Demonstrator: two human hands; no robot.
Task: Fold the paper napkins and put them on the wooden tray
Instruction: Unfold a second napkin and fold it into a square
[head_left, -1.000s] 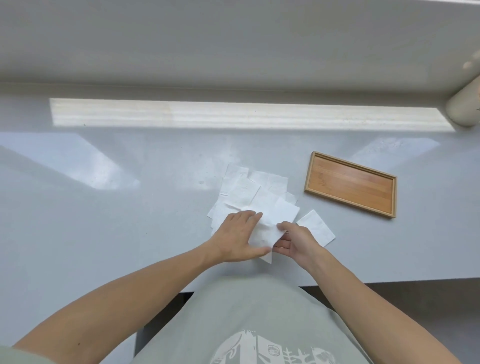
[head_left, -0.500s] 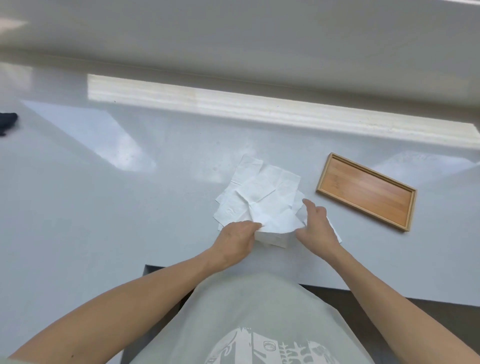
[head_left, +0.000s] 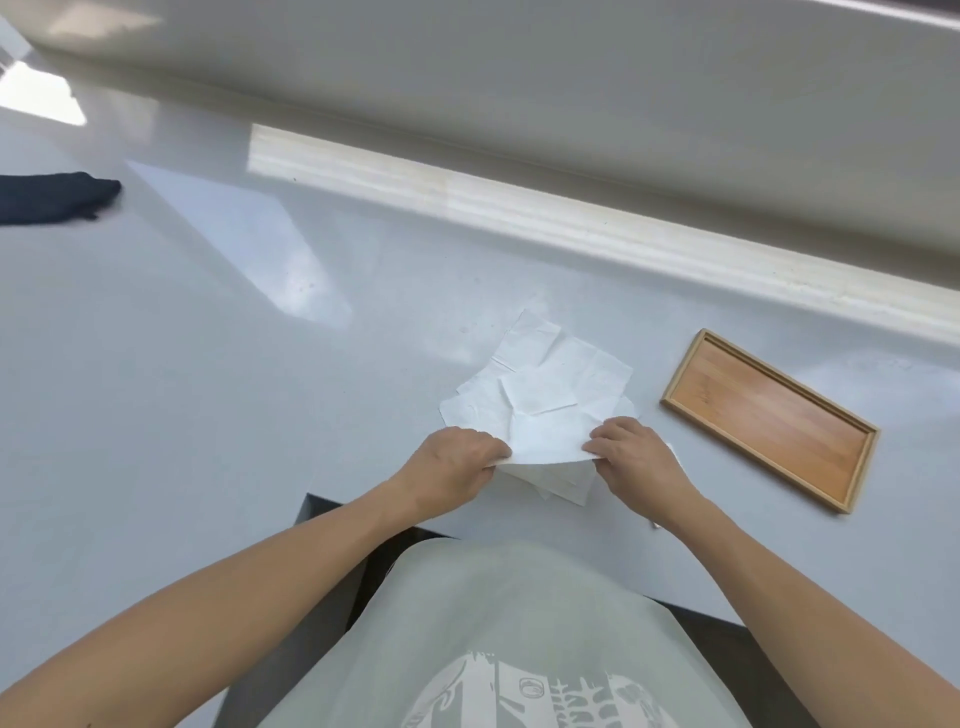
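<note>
A loose pile of white paper napkins (head_left: 550, 379) lies on the grey table in front of me. One napkin (head_left: 545, 441) is stretched between my hands near the table's front edge, lifted slightly over the pile. My left hand (head_left: 457, 465) pinches its left corner and my right hand (head_left: 636, 457) pinches its right corner. More napkin layers (head_left: 563, 480) show beneath it. The wooden tray (head_left: 769, 418) sits to the right of the pile, with nothing in it.
A dark cloth-like object (head_left: 52, 197) lies at the far left of the table. The table's front edge (head_left: 322, 501) has a notch just below my left wrist. A wall ledge (head_left: 571, 213) runs along the back.
The view has swung left and tilted. My hands have spread apart, each now gripping a corner of one napkin and pulling it flat; earlier my left hand pressed on the pile.
</note>
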